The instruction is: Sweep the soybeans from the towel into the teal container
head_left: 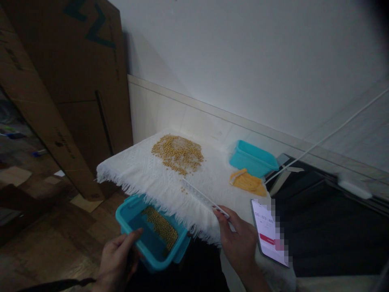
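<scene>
My left hand grips the near rim of a teal plastic bin, thumb over the edge. Soybeans lie inside, toward its right side. The bin is just below the fringed edge of a white cloth on the table. My right hand is closed on one end of a thin, straight white strip, possibly a ruler. Its far end is beside a few loose beans near the cloth's edge. Farther back, a wide pile of soybeans is spread on the cloth.
At the back right stands a second teal bin, with a crumpled orange cloth in front. A phone showing a timer lies right of my right hand. Large cardboard boxes stand left; a white wall rises behind.
</scene>
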A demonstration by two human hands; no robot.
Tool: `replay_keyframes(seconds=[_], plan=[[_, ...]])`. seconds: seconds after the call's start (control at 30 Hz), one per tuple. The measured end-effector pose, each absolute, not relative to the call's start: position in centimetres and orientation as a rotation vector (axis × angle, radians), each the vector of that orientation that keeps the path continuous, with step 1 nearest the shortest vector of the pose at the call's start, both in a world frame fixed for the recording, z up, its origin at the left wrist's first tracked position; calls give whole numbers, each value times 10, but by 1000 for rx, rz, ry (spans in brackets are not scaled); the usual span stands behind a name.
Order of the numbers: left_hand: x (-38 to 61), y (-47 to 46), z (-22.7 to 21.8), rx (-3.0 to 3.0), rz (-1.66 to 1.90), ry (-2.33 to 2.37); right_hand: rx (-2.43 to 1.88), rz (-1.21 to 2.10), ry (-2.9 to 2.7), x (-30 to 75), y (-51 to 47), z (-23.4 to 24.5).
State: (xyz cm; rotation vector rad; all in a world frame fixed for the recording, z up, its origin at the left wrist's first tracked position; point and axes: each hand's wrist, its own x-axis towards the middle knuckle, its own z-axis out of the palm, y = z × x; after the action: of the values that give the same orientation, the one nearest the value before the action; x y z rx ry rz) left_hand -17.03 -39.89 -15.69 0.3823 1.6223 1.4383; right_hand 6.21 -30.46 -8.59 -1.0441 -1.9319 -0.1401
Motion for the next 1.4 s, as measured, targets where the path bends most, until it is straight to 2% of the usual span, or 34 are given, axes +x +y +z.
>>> replay_keyframes(seconds=[0.57, 0.83, 1.07, 1.4], plan=[[-175, -401, -171, 414, 1403, 1591, -958, -105, -2066, 55, -306, -83], [-175, -401, -167, 408, 1396, 1588, -840, 53, -2152, 51, -327, -71], [-175, -401, -165, 389, 1423, 1569, -1132, -77, -1911, 58, -286, -78], [-179, -400, -167, 379, 1413, 1590, -1100, 66, -1872, 61, -253, -90]])
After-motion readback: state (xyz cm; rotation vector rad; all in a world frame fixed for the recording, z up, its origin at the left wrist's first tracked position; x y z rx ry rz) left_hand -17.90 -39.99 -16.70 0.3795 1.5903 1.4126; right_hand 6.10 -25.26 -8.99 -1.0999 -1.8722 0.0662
